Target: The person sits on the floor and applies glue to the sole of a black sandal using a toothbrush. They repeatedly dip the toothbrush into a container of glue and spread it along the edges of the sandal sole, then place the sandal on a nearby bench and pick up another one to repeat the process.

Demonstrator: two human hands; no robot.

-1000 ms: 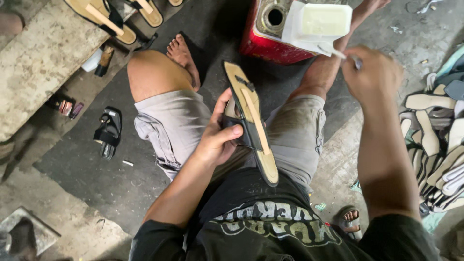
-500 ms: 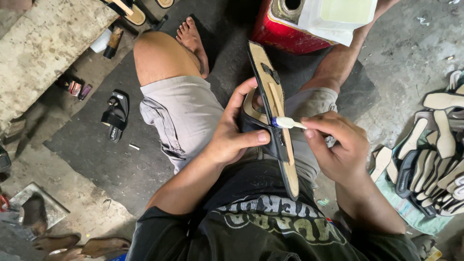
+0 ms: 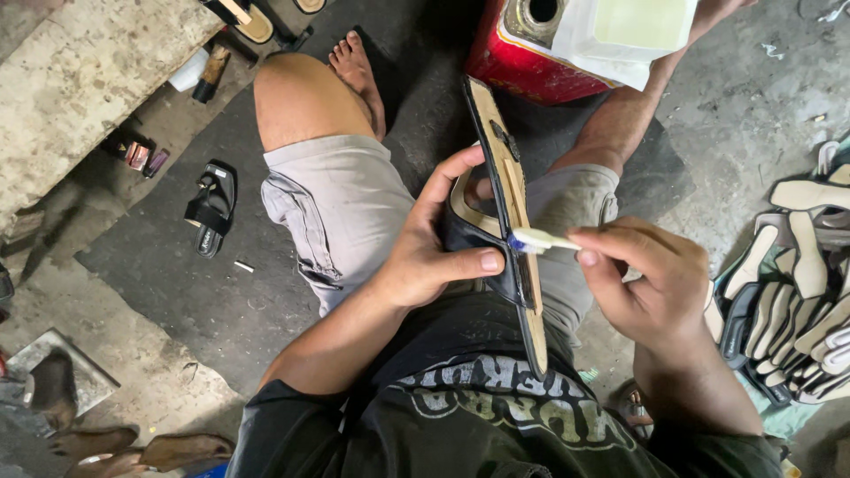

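Sandal [image 3: 509, 221] held on edge over the lap, clamped in the left hand [image 3: 434, 257]; toothbrush [image 3: 542, 240] pinched in the right hand [image 3: 651, 283], bristles on the sole rim—best drawn steadily along it; red can [image 3: 513, 57] beyond both hands.

Sandal sole [image 3: 509, 212]: near end hidden behind the black shirt [image 3: 496, 416]; strap side mostly covered by the left hand [image 3: 434, 248]. Left hand's fingers [image 3: 456, 173] wrapped behind the sole, tips out of sight. Toothbrush [image 3: 540, 240]: handle hidden inside the right hand [image 3: 651, 283]; bristle tip too small to tell if wet. Red can [image 3: 522, 53] and white container [image 3: 633, 31] cut off by top edge. Pile of soles [image 3: 797, 292] cut off at right edge.
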